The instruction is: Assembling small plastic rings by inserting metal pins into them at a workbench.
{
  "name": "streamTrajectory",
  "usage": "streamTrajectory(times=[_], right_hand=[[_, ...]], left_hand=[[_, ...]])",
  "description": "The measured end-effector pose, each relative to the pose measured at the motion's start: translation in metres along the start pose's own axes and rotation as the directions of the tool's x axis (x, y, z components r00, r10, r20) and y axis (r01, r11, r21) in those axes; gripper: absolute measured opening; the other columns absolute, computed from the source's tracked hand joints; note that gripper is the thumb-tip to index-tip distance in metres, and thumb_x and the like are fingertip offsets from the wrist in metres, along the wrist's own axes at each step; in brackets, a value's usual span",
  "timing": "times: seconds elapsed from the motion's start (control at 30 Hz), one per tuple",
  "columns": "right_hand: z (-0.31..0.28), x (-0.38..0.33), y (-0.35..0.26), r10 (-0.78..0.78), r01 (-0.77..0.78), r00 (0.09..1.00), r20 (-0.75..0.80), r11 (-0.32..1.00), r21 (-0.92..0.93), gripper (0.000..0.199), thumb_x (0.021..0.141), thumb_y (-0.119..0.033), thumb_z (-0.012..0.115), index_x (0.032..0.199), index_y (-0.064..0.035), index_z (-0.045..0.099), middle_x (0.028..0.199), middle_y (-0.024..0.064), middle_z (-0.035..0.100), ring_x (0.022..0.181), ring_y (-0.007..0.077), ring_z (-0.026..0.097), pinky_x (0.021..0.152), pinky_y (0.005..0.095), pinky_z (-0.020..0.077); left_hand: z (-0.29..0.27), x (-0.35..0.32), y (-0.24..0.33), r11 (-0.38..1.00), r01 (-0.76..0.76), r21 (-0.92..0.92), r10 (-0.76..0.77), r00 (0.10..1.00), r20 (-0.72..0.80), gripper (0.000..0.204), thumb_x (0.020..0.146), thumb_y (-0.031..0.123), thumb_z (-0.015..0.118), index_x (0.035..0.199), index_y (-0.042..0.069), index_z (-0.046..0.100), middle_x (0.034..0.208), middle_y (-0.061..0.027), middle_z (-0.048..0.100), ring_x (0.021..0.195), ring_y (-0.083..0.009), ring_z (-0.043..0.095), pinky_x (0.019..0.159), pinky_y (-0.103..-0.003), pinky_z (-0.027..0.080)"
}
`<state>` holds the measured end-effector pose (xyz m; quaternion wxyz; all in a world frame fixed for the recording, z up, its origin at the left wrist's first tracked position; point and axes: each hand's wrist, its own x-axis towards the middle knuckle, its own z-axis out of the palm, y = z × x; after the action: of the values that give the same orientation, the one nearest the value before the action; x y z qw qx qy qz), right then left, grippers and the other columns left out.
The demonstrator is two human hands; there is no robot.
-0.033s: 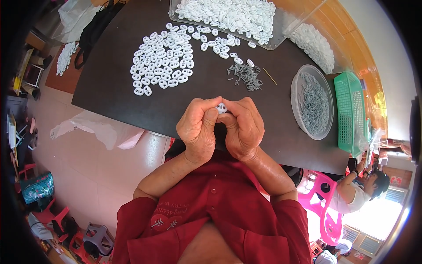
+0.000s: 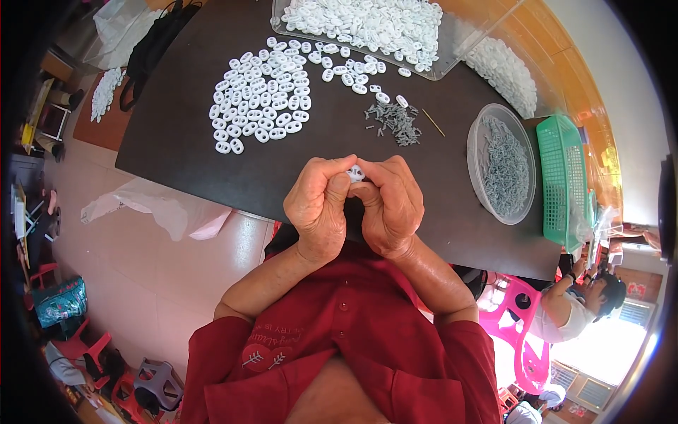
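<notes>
Both hands meet over the table's near edge around one small white oval plastic piece with holes (image 2: pixel 356 172). My left hand (image 2: pixel 318 205) pinches its left side between thumb and fingers. From the right, my right hand (image 2: pixel 392 201) grips the same piece, and the fingers cover much of it. Ahead and left lies a flat group of similar white oval pieces (image 2: pixel 261 99). Small grey plastic pins (image 2: pixel 397 121) sit in a loose heap beyond my right hand, with a thin yellowish stick (image 2: pixel 433 122) beside them.
At the back, a clear tray (image 2: pixel 445 69) holds many white pieces. A round tub (image 2: pixel 474 166) of grey pins and a green basket (image 2: pixel 554 184) stand at the right. A pink chair (image 2: pixel 526 353) and another person (image 2: pixel 575 304) are beyond the table's right side.
</notes>
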<state>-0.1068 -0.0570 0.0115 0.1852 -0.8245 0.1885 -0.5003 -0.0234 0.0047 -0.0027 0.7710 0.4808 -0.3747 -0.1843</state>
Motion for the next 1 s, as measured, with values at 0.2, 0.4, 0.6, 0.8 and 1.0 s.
streamTrajectory(times=[0.2, 0.4, 0.6, 0.8, 1.0], right_hand=[[0.001, 0.005, -0.004, 0.009, -0.009, 1.0, 0.007, 1.0, 0.003, 0.023, 0.074, 0.001, 0.067, 0.096, 0.0028, 0.061, 0.077, 0.0084, 0.06, 0.063, 0.0182, 0.051, 0.053, 0.0272, 0.0415], [-0.01, 0.013, -0.004, 0.049, -0.057, 0.995, 0.082, 0.993, 0.105, 0.029, 0.069, 0.003, 0.069, 0.097, 0.004, 0.06, 0.08, 0.012, 0.06, 0.065, 0.0228, 0.053, 0.056, 0.0302, 0.0437], [-0.027, 0.018, -0.007, 0.206, -0.221, 0.97, 0.125, 0.968, 0.122, 0.019, 0.074, 0.007, 0.063, 0.092, 0.0026, 0.063, 0.087, 0.0099, 0.062, 0.072, 0.0178, 0.055, 0.061, 0.0264, 0.0446], [-0.068, 0.033, 0.007, 0.396, -0.398, 0.916, 0.069, 0.917, 0.017, 0.016, 0.079, 0.003, 0.063, 0.094, -0.0005, 0.064, 0.085, 0.0042, 0.062, 0.073, 0.0086, 0.054, 0.064, 0.0223, 0.0438], [-0.146, 0.124, 0.102, 0.219, -0.339, 0.916, -0.335, 0.87, -0.358, 0.017, 0.078, -0.005, 0.065, 0.094, 0.0015, 0.066, 0.083, 0.0066, 0.066, 0.077, 0.0105, 0.059, 0.072, 0.0254, 0.0481]], left_hand=[[-0.002, 0.003, -0.001, 0.998, -0.002, -0.065, 0.0, 1.0, -0.022, 0.013, 0.091, 0.004, 0.054, 0.099, -0.003, 0.061, 0.079, -0.0028, 0.056, 0.067, -0.0065, 0.049, 0.059, -0.019, 0.041], [-0.005, 0.01, 0.008, 1.0, 0.013, 0.009, -0.013, 0.999, 0.033, 0.015, 0.09, 0.002, 0.053, 0.1, -0.003, 0.062, 0.083, -0.003, 0.058, 0.073, -0.007, 0.052, 0.064, -0.019, 0.042], [0.0, 0.009, 0.014, 0.957, 0.223, -0.183, -0.198, 0.969, 0.146, 0.026, 0.089, -0.004, 0.049, 0.114, -0.003, 0.054, 0.085, -0.005, 0.059, 0.075, -0.0075, 0.052, 0.067, -0.02, 0.044], [-0.002, 0.007, 0.016, 0.905, 0.394, -0.16, -0.356, 0.908, 0.221, 0.033, 0.09, 0.003, 0.051, 0.122, -0.004, 0.046, 0.091, -0.011, 0.063, 0.076, -0.0119, 0.058, 0.067, -0.022, 0.047], [-0.014, 0.014, 0.004, 0.908, 0.418, -0.019, -0.398, 0.876, 0.272, 0.027, 0.089, 0.007, 0.055, 0.114, -0.003, 0.052, 0.089, -0.0088, 0.063, 0.075, -0.0107, 0.058, 0.064, -0.021, 0.045]])
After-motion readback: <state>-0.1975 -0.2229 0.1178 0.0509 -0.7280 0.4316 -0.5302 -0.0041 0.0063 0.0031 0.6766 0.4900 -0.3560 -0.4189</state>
